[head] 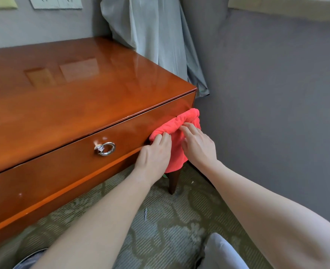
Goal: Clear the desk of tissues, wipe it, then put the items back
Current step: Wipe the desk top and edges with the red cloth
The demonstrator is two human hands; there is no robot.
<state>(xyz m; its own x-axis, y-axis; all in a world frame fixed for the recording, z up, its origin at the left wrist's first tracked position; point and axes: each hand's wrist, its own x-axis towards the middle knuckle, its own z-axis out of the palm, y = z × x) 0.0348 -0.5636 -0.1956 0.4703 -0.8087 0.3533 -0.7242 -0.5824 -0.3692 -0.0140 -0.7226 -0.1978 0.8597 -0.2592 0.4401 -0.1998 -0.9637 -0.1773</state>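
Head view, single frame.

Hidden or cut off:
- Left hand [154, 154] and right hand [198, 147] both lie on a bunched coral-pink terry cloth [171, 125]. The fingers are curled over its upper fold and grip it. The fingertips sink into the fabric and both thumbs are out of sight.
- The cloth is pressed against the right end of the drawer front, just below the top edge, at the front right corner of the glossy reddish-brown wooden desk [73, 90]. Its lower part hangs down between the two hands and covers the top of the dark tapered wooden desk leg [173, 181].
- The desk runs off the left edge, so its full length is not seen.
- The pale rounded grey object [222, 253] at the bottom right is cut off; cannot tell what it is.
- A strip of blue denim [30, 259] at the bottom left is mostly hidden by the left forearm.
- Pale wall plates [55, 1] at the top are cropped, with no detail readable.

Surroundings:
- The silver ring pull [105, 148] sits on the drawer front, well left of the cloth.
- The desk top shows only pale rectangular reflections.
- A grey-blue pleated curtain [156, 35] hangs behind the far right corner of the desk, against the grey wall [276, 84].
- Green patterned carpet [160, 230] lies underfoot, with small light specks near the leg.
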